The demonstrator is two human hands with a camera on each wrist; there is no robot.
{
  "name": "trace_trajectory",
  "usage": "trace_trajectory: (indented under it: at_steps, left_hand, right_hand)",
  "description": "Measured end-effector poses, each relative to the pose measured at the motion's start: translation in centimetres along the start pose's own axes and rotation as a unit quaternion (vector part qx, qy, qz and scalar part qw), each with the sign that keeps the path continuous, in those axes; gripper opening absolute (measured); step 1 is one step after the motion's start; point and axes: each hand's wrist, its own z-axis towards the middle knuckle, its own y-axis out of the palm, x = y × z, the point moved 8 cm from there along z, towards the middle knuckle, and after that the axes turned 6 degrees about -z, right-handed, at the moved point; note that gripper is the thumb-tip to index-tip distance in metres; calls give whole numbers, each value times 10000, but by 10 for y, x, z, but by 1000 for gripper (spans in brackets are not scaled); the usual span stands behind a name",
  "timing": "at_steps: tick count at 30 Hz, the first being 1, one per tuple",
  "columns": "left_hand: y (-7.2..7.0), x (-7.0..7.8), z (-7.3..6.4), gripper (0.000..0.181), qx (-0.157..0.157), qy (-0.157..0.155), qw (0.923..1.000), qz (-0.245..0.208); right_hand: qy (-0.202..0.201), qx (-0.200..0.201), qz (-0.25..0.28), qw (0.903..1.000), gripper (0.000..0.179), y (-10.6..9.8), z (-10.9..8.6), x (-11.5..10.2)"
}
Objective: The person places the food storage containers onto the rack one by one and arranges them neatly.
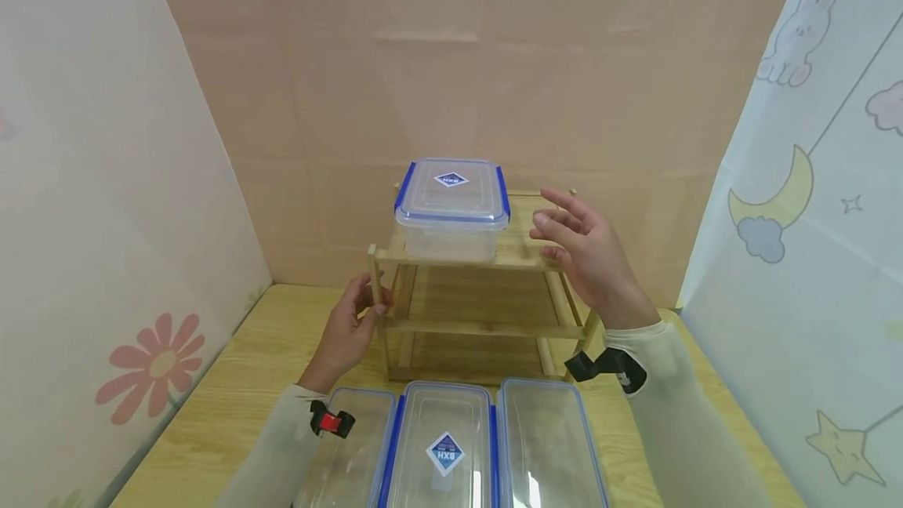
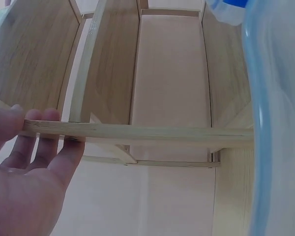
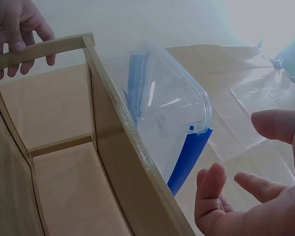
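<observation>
A wooden rack (image 1: pixel 487 328) with three levels stands on the table. On the left side of its top shelf sits a clear plastic container (image 1: pixel 451 214) with a blue-edged lid and blue side clips. My left hand (image 1: pixel 346 332) grips the rack's front left post (image 2: pixel 162 132), thumb on one side and fingers round the other. To the right of the container, my right hand (image 1: pixel 589 253) is raised over the rack's right end, fingers loosely bent and holding nothing. In the right wrist view a gap shows between those fingers and the container's blue clip (image 3: pixel 189 160).
Three long lidded containers lie side by side in front of the rack: a left one (image 1: pixel 356 445), a middle one (image 1: pixel 440 414) with a diamond label, and a right one (image 1: pixel 550 437). A tan backdrop (image 1: pixel 458 85) hangs behind; patterned panels flank the table (image 1: pixel 275 343).
</observation>
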Motion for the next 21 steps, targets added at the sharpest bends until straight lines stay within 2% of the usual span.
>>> trace_trajectory:
  at_steps: [9,14,18,21]
  left_hand:
    - [0,0,3,54,-60,233,9997,31]
    - [0,-2,4,55,-73,323,9994,62]
    - [0,-6,5,54,-43,210,9998,0]
    - [0,-9,6,55,32,45,10000,-63]
  right_hand:
    - [-281,-141,-172,9994,54,-3,-27,7]
    - [-383,-212,-31,9990,54,-5,-42,13]
    - [-486,-274,79,9984,52,-7,-54,19]
    - [-593,-272,-62,9979,51,-10,-63,26]
